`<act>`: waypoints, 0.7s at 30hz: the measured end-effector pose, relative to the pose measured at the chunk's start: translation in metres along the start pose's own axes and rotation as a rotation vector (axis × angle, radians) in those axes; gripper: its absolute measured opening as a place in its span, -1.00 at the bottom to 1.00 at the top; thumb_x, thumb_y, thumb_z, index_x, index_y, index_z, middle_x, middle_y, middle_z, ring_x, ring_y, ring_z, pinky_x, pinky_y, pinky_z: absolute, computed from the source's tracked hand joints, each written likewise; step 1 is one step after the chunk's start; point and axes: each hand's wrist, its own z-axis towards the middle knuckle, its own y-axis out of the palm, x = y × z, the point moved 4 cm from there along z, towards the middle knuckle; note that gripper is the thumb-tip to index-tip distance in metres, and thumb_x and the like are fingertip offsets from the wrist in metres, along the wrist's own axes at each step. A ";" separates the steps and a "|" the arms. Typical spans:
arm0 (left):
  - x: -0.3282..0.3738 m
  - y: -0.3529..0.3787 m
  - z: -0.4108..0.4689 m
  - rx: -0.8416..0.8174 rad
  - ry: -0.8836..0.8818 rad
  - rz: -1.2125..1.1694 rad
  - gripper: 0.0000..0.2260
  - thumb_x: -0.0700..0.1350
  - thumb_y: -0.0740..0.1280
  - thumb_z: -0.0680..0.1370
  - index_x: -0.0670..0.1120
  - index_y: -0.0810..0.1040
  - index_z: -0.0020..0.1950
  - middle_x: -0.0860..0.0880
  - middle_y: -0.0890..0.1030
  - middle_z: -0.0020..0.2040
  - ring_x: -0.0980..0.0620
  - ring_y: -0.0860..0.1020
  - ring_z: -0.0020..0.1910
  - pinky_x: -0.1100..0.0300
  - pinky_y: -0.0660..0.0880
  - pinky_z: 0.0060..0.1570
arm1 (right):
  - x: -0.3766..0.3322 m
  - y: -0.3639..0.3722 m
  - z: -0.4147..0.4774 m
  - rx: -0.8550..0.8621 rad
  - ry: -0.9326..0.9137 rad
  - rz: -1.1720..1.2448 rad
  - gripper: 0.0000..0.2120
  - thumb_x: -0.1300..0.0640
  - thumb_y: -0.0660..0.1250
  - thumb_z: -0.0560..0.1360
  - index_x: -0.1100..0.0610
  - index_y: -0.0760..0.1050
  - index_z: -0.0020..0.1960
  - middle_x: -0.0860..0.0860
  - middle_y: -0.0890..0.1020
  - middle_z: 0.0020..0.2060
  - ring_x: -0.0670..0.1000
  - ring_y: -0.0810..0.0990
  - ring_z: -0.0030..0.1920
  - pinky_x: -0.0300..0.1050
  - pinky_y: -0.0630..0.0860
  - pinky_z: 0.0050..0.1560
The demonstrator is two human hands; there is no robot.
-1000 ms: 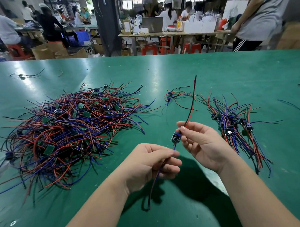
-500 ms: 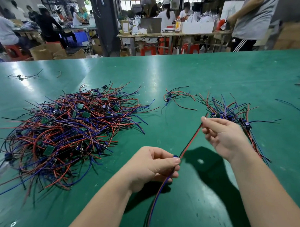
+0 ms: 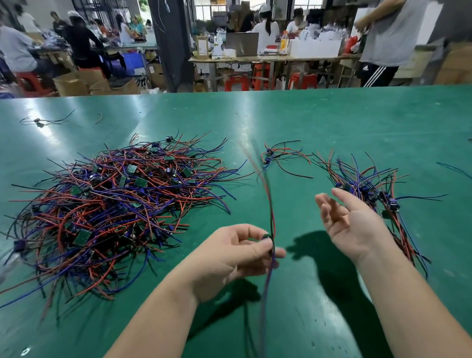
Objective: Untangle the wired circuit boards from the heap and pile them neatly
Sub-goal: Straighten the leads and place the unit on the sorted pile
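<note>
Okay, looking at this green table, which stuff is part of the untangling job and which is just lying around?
Job: tangled heap; wired board pinched by the left hand; sorted pile beyond the open right hand; small cluster between heap and pile.

Lying about: stray wire at the table's far left; loose blue wire at the right; cardboard boxes behind.

Two bare forearms reach in from the near edge, one at near left and one at near right. The left hand [image 3: 232, 255] sits near centre, its thumb and forefinger pinching a wired circuit board [image 3: 266, 238]. The right hand [image 3: 348, 223] is raised just right of it, palm turned up and leftward, fingers loosely spread and holding nothing.
</note>
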 end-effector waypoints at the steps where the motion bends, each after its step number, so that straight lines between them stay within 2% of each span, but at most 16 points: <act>1: 0.003 0.001 0.001 -0.003 0.030 -0.075 -0.77 -0.08 0.39 0.38 -0.11 0.43 -0.05 -0.15 0.70 -0.04 0.01 0.67 -0.18 0.20 0.57 -0.12 | 0.005 0.004 -0.003 -0.045 0.028 -0.088 -0.93 0.32 0.29 0.52 0.19 0.43 -0.09 0.11 0.63 -0.39 -0.02 0.66 -0.40 -0.31 0.51 -0.46; 4: 0.010 0.004 0.003 0.010 0.103 -0.245 -0.78 -0.01 0.34 0.38 -0.04 0.41 -0.06 -0.07 0.69 0.03 0.05 0.67 -0.08 0.23 0.56 -0.11 | 0.031 0.024 -0.021 -0.350 0.083 -0.419 -0.80 0.40 0.42 0.31 0.16 0.51 -0.18 0.11 0.63 -0.33 -0.03 0.62 -0.40 -0.29 0.52 -0.42; 7: 0.011 0.004 0.004 0.099 0.168 -0.270 -0.74 0.04 0.37 0.34 0.02 0.42 -0.04 0.00 0.69 0.01 0.14 0.63 -0.20 0.24 0.47 -0.17 | 0.045 0.039 -0.039 -0.592 0.086 -0.448 -0.78 0.33 0.47 0.18 0.13 0.60 -0.21 0.05 0.66 -0.31 -0.05 0.63 -0.34 -0.32 0.52 -0.33; 9: 0.009 0.001 0.004 0.244 0.215 -0.241 -0.69 0.05 0.43 0.26 0.02 0.45 -0.09 0.04 0.68 -0.06 0.17 0.55 -0.29 0.23 0.39 -0.21 | 0.046 0.043 -0.041 -0.606 0.059 -0.372 -0.80 0.32 0.45 0.20 0.13 0.63 -0.21 0.03 0.64 -0.34 -0.07 0.61 -0.36 -0.33 0.50 -0.33; 11: 0.006 0.001 0.005 0.330 0.272 -0.168 -0.74 0.06 0.46 0.24 0.02 0.48 -0.19 0.08 0.61 -0.17 0.19 0.47 -0.32 0.21 0.34 -0.21 | 0.046 0.042 -0.039 -0.557 0.045 -0.318 -0.85 0.29 0.43 0.20 0.11 0.66 -0.27 0.02 0.64 -0.38 -0.09 0.58 -0.40 -0.33 0.50 -0.34; 13: 0.005 0.005 0.005 0.329 0.353 -0.060 -0.76 0.03 0.55 0.29 0.05 0.49 -0.28 0.10 0.51 -0.33 0.17 0.41 -0.37 0.22 0.31 -0.26 | 0.046 0.042 -0.038 -0.515 0.069 -0.261 -0.88 0.27 0.42 0.19 0.10 0.67 -0.32 0.03 0.64 -0.40 -0.10 0.58 -0.42 -0.33 0.52 -0.33; 15: 0.004 0.008 0.006 0.341 0.422 0.071 -0.75 0.02 0.56 0.28 0.07 0.48 -0.32 0.01 0.46 -0.36 0.11 0.34 -0.38 0.21 0.28 -0.32 | 0.045 0.042 -0.037 -0.505 0.094 -0.229 -0.87 0.22 0.42 0.18 0.10 0.69 -0.29 0.04 0.63 -0.42 -0.10 0.57 -0.43 -0.32 0.53 -0.32; 18: 0.003 0.008 0.006 0.324 0.437 0.255 -0.73 0.09 0.54 0.20 0.04 0.49 -0.34 -0.01 0.48 -0.40 0.06 0.36 -0.38 0.18 0.29 -0.33 | 0.039 0.040 -0.037 -0.516 0.110 -0.265 -0.86 0.19 0.37 0.27 0.10 0.70 -0.25 0.02 0.59 -0.44 -0.11 0.53 -0.46 -0.32 0.52 -0.37; 21: 0.001 0.008 0.007 0.242 0.412 0.432 -0.82 -0.06 0.54 0.30 0.00 0.54 -0.32 0.02 0.53 -0.41 0.05 0.40 -0.40 0.22 0.35 -0.34 | 0.033 0.036 -0.035 -0.524 0.133 -0.317 -0.87 0.18 0.35 0.30 0.13 0.68 -0.32 0.01 0.59 -0.46 -0.12 0.53 -0.48 -0.33 0.52 -0.39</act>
